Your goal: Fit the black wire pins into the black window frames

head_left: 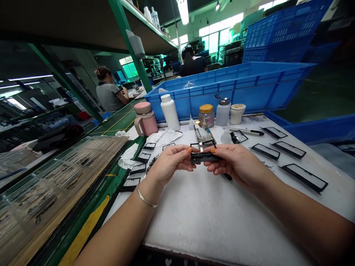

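Over on our far left we've got clear trays [36, 195] packed with dark metal bits, too small to make out from here, lined up along the green edge of the bench [95, 188]. Beyond them a co-worker [108, 94] sits at the next station, turned away from us. Moving in, there's a pink mug [146, 119] and some crumpled white cloth [129, 157], with a little column of black frames [138, 171] laid out just beside it.

Now to the middle, where it's all happening: our left hand [169, 162], thin bracelet [146, 197] on the wrist, and our right hand [235, 162] meet, fingers [186, 149] clenched from both sides on a black frame [205, 157]. We're holding it up by its ends, above a white foam pad [210, 218]. Right behind it, metal tweezers [197, 135] sit up against another frame.

Past our hands stand a white bottle [169, 112], a jar with a yellow lid [206, 115], a pump bottle [222, 113] and a small white pot [237, 113], all backed by a big blue crate [230, 88]. And on our right, a pen [248, 132] lies near more black frames [304, 177], spread out across the bench.
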The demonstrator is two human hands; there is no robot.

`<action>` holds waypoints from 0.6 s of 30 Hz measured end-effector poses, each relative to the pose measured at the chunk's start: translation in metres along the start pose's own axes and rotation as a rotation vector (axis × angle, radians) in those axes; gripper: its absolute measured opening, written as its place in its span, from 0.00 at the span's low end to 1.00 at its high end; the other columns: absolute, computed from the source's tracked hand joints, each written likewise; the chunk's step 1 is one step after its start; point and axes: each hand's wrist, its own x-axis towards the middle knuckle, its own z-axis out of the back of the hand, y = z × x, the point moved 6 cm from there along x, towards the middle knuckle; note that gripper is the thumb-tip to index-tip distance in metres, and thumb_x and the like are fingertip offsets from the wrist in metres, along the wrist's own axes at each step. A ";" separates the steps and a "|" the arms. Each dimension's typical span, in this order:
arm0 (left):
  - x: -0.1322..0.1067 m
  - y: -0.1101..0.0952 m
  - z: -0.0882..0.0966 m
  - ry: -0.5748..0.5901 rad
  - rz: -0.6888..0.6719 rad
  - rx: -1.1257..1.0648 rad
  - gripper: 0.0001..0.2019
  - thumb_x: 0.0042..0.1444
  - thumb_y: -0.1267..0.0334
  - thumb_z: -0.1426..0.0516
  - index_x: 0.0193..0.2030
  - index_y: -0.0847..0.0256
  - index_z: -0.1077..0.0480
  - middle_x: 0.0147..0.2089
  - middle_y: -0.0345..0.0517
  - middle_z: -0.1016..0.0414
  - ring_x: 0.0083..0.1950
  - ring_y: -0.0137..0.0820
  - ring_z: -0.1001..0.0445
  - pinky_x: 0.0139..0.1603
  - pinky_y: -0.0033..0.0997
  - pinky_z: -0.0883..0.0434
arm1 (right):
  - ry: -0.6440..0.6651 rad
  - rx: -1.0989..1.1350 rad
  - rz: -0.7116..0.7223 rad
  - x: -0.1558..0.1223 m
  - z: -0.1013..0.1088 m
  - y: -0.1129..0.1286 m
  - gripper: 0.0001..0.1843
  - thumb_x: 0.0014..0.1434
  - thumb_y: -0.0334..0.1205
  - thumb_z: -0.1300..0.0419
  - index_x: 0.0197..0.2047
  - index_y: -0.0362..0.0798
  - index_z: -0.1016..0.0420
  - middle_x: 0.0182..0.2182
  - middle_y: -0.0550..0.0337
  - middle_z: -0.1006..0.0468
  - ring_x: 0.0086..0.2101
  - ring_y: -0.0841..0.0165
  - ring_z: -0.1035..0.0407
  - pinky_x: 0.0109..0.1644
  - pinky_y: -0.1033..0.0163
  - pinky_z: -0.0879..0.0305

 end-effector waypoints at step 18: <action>-0.002 -0.003 0.001 -0.011 -0.064 0.069 0.10 0.53 0.61 0.36 0.37 0.67 0.22 0.33 0.48 0.24 0.28 0.24 0.27 0.32 0.21 0.27 | 0.024 -0.227 0.091 -0.003 -0.006 0.004 0.12 0.57 0.42 0.36 0.41 0.42 0.24 0.29 0.53 0.20 0.27 0.69 0.25 0.29 0.72 0.30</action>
